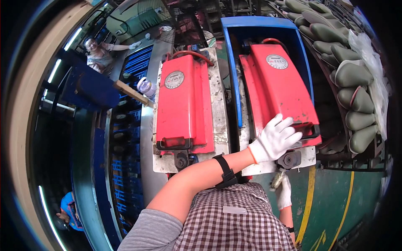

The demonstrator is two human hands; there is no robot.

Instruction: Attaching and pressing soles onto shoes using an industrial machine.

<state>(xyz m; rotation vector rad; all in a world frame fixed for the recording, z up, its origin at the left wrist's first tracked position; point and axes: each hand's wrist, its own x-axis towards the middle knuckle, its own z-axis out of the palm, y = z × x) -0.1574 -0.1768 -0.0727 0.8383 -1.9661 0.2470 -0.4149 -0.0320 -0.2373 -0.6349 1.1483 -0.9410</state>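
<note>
Checked shirt (pixel 234 221) nearest; left hand (pixel 274 140), gloved, fingers spread flat on right red lid (pixel 278 90) near its black handle (pixel 307 129). Right hand (pixel 284 192) below, gripping a small dull object (pixel 277 179).

One head-worn fisheye view, looking steeply down and forward from above the person's own chest, close over two red mould covers (pixel 184 104) on a machine bench (pixel 220 108), its straight edges bowing toward the dark rim of the picture
</note>
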